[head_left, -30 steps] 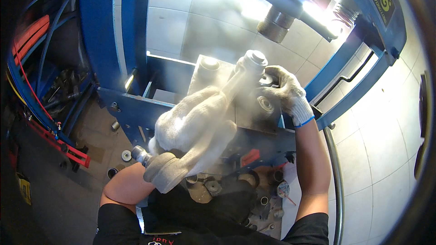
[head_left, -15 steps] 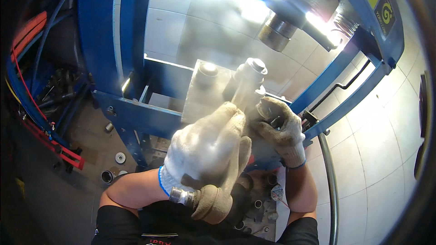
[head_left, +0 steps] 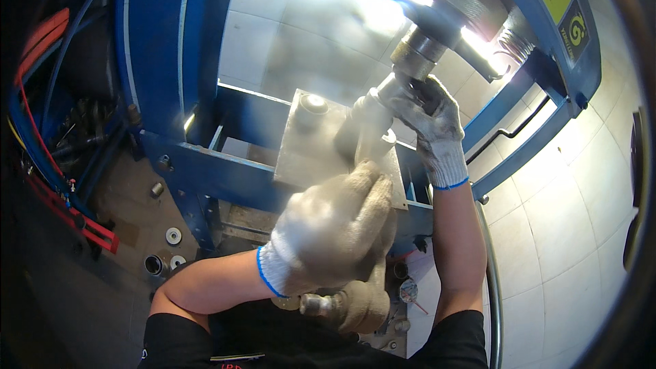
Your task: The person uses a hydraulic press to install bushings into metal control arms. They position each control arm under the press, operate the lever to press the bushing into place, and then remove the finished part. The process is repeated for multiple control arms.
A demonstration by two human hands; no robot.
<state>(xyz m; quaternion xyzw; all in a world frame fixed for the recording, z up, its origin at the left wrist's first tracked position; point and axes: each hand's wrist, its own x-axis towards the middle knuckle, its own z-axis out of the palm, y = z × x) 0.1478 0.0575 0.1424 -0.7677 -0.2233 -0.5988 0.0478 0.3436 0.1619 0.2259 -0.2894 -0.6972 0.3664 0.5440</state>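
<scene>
My left hand (head_left: 335,225), in a white work glove, is closed round the shank of a metal link arm (head_left: 372,140). The arm's near end, a thick round joint (head_left: 365,306) with a shiny stub, hangs below my wrist. Its far end rests over a steel plate (head_left: 290,160) on the press bed. My gloved right hand (head_left: 434,116) grips a short metal sleeve (head_left: 391,89) on top of that far end, right below the press ram (head_left: 415,55). My fingers and glare partly hide the sleeve, and I cannot tell whether the ram touches it.
The blue press frame (head_left: 205,164) surrounds the work, with an upright at the left and slanting bars (head_left: 526,143) at the right. A raised round boss (head_left: 313,106) stands on the plate. Metal rings (head_left: 173,236) lie on the floor at left. Red and blue hoses run along the far left.
My right hand has moved up and away from me, bringing the sleeve onto the arm's far end under the ram. My left hand and the arm's near end have shifted slightly right.
</scene>
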